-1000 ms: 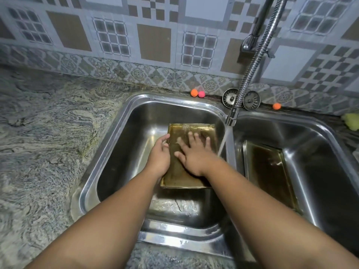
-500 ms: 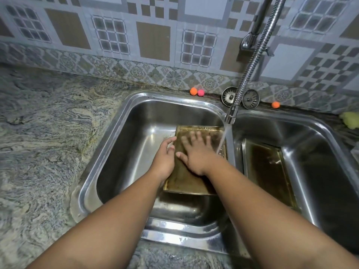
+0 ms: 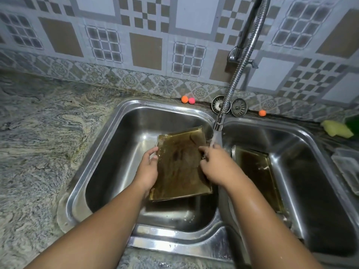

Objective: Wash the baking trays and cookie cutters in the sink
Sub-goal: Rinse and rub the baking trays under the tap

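Reaching forward and down from the lower edge of the view, both bare forearms converge over the left basin (image 3: 120, 152) of the sink.

Left hand (image 3: 148, 168): fingers (image 3: 152, 152) curled round the left long edge of the baking tray (image 3: 180, 167), grasping it.

Right hand (image 3: 215, 165): wet, set on the right long edge of the same tray, fingers bent over that edge and grasping it; the fingertips are partly blurred.

The baking tray is lifted off the basin floor and tilted, with its far end turned toward the nozzle (image 3: 218, 125). Water (image 3: 213, 139) runs from the nozzle onto the right hand and the tray's far right corner.

Count:
- Trays: two. One is in the hands over the left basin; the second tray (image 3: 256, 171) lies in the right basin (image 3: 314, 187), against its left wall.
- Basins: two.
- Strainer plugs (image 3: 239, 107): two, behind the sink, one on each side of the hose (image 3: 240, 70).
- Small balls (image 3: 184, 99): three along the wall on the bench (image 3: 38, 133), two orange and one pink.
- Sponge (image 3: 337, 129): one, yellow, at the far right
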